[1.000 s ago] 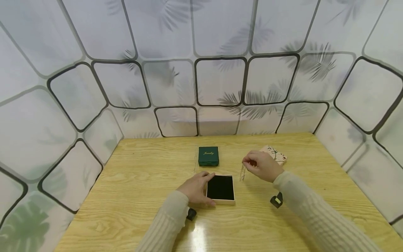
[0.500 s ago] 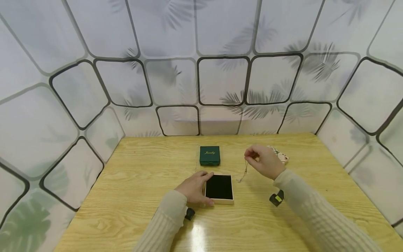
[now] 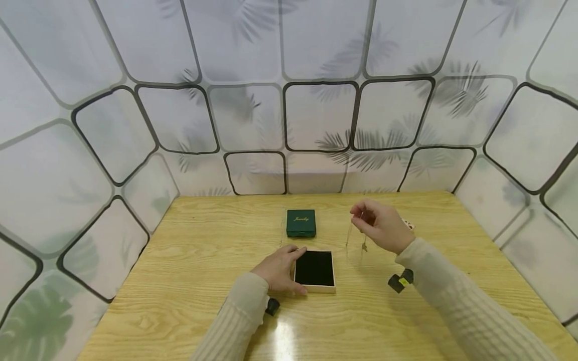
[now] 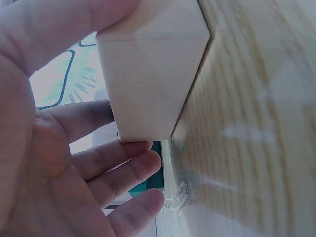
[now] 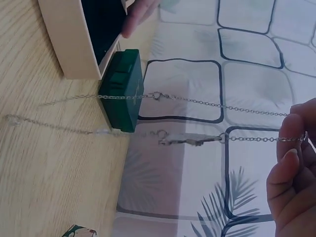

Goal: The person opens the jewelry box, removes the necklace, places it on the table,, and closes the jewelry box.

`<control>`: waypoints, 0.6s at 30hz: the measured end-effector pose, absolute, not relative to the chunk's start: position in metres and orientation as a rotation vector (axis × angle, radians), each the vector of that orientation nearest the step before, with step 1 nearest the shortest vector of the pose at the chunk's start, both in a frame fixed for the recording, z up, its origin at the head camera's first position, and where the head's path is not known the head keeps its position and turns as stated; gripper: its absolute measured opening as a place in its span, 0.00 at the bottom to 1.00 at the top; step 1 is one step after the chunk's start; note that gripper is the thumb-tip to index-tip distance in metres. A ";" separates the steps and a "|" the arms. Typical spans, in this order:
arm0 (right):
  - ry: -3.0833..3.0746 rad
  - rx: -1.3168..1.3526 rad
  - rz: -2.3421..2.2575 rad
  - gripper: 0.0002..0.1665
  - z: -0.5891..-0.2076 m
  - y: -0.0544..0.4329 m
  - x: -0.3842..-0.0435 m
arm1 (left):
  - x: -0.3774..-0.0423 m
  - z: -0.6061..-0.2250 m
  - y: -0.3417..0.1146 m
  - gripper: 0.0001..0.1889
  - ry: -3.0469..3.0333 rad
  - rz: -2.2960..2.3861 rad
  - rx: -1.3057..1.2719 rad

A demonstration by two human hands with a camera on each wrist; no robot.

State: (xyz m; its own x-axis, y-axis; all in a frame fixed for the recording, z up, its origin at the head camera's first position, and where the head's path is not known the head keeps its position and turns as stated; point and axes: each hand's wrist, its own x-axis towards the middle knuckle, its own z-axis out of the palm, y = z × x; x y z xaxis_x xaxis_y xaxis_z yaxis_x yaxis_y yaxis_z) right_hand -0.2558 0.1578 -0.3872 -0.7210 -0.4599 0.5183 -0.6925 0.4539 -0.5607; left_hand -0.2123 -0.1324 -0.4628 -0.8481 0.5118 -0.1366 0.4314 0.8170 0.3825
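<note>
My left hand (image 3: pixel 281 271) grips the left side of an open pale pink box (image 3: pixel 316 289) with a black lining. Its thumb lies at the near side and its fingers at the far corner, as the left wrist view shows with the box wall (image 4: pixel 148 89). Above the table, right of the box, my right hand (image 3: pixel 379 224) pinches a thin silver chain bracelet (image 3: pixel 364 245) between thumb and fingertips. Two strands hang down; the right wrist view shows a small clasp and a flat charm on the bracelet (image 5: pixel 190 139). The bracelet does not touch the box.
Behind the pink box stands a closed green jewelry box (image 3: pixel 300 223). Another silver chain (image 4: pixel 182 195) lies on the wooden table (image 3: pixel 198 250) at its left. A patterned lid-like piece (image 5: pixel 81 231), mostly hidden by my right hand in the head view, lies at the right.
My right hand has risen slightly and moved a little back with the bracelet, whose strands have spread apart. It now hides more of the patterned piece. My left hand stays on the box.
</note>
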 end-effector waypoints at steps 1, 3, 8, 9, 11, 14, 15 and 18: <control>-2.423 0.978 1.145 0.07 -0.387 0.158 -0.255 | -0.212 -0.463 -0.132 0.57 2.769 0.500 0.731; -2.436 0.955 1.172 0.07 -0.386 0.157 -0.255 | -0.213 -0.463 -0.133 0.57 2.768 0.500 0.733; -2.467 0.903 1.264 0.08 -0.381 0.156 -0.254 | -0.212 -0.463 -0.132 0.57 2.766 0.519 0.719; -2.476 0.897 1.299 0.08 -0.379 0.156 -0.253 | -0.212 -0.463 -0.132 0.57 2.765 0.520 0.716; -2.496 0.876 1.399 0.08 -0.377 0.157 -0.253 | -0.212 -0.463 -0.132 0.57 2.766 0.520 0.715; -2.522 0.840 1.558 0.09 -0.371 0.158 -0.252 | -0.213 -0.464 -0.132 0.57 2.768 0.516 0.719; -2.520 0.834 1.603 0.10 -0.371 0.159 -0.251 | -0.213 -0.465 -0.132 0.57 2.769 0.513 0.721; -2.514 0.826 1.676 0.14 -0.370 0.160 -0.251 | -0.213 -0.465 -0.133 0.57 2.772 0.509 0.725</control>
